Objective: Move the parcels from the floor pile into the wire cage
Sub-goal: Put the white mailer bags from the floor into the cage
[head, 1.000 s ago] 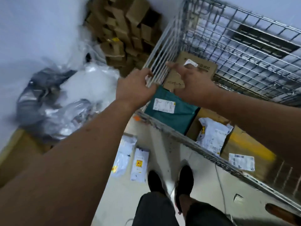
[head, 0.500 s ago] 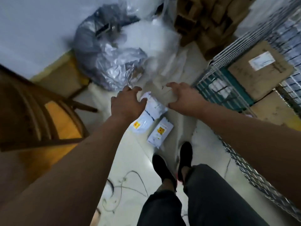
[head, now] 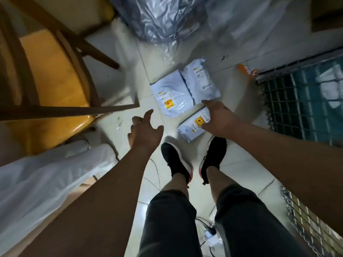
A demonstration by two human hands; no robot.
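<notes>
While three white parcels lie on floor, left grip spread; right grip spread over nearest parcel.

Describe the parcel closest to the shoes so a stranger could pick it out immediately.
Left of the wire cage, three white mailer bags lie on the tiled floor. The nearest bag sits just ahead of the black shoes. Only this one is partly hidden by the right hand, fingers beside its yellow sticker.

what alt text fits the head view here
Left hand and right hand reach down, open, toward three white parcels on the floor; the right is over the nearest parcel. A cage stands at right, a chair at left.
</notes>
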